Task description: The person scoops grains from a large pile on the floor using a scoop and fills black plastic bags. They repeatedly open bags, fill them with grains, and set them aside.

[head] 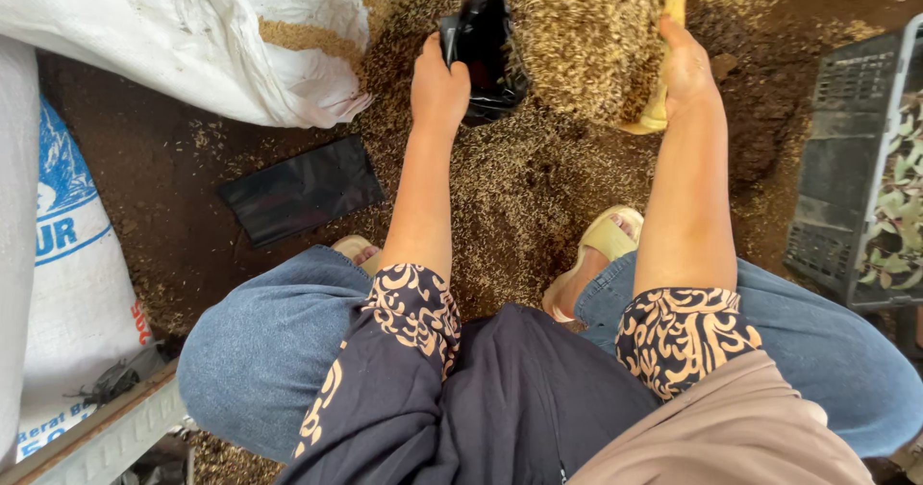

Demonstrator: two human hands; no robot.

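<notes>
The left hand (438,89) grips a black bag (486,54) by its rim, upright on the floor, mouth tilted rightward. The right hand (686,62) clasps a yellow scoop (663,52) heaped with husks (586,43), tipped leftward toward the bag.

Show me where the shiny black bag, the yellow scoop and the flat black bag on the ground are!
Shiny black bag (487,57), head view, on its glossy side.
Yellow scoop (675,2), head view, on its upper rim.
Flat black bag (301,189), head view, on its middle.
</notes>
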